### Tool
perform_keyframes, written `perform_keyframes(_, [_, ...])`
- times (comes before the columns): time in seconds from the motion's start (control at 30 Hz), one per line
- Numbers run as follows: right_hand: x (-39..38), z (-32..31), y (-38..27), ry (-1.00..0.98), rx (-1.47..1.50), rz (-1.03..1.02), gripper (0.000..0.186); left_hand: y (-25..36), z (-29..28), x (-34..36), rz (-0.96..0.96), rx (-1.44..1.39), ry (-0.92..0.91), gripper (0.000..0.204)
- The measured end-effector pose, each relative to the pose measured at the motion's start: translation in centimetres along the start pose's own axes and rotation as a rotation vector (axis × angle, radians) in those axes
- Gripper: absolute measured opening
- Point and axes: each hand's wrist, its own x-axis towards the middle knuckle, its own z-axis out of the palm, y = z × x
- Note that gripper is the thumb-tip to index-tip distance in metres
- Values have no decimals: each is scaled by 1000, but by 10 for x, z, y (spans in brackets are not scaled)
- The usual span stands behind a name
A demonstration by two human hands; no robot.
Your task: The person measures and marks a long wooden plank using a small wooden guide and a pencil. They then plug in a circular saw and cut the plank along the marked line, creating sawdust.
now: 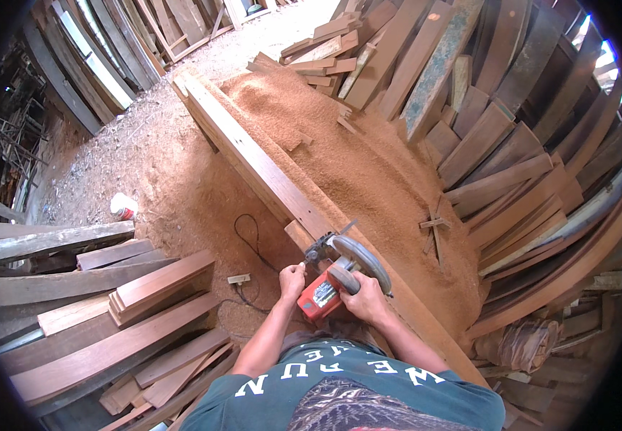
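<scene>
A red circular saw [319,296] with a grey blade guard [362,260] rests against the long wooden beam [271,169], low in the middle of the view. My right hand [368,298] is wrapped round the saw's dark handle. Just left of the saw body, my left hand [293,281] is closed, its fingertips pinched near the saw's front; what they hold is too small to make out. The blade's lower part is hidden by the guard and the beam. A short wooden piece [298,234] sticks out beside the beam, just ahead of the saw.
Orange sawdust [311,161] is heaped along the beam's right side. Stacked planks [160,287] lie at left; many boards [483,136] lean at right. A black cable [252,248] loops over the ground near a white socket block [239,279]. A white-and-red container [123,206] stands farther left.
</scene>
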Motion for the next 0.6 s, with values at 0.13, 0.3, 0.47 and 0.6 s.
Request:
perform_keyframes(0.13, [6,3,-5,-2,6,-14,28,-7,-2,11,-8,-2,2,41])
perform_keyframes(0.3, [12,5,-9,-10,18,-3,29,-2,-6,18,-13,-19,12,41])
perform_keyframes(0.47, [21,9,-11,-9,11,-2,30,15,-15,21,-38,63,-8,40])
perform_keyframes(0.6, [29,11,-14,-18,8,-16,32,19,-19,28,-41,35,-3,40])
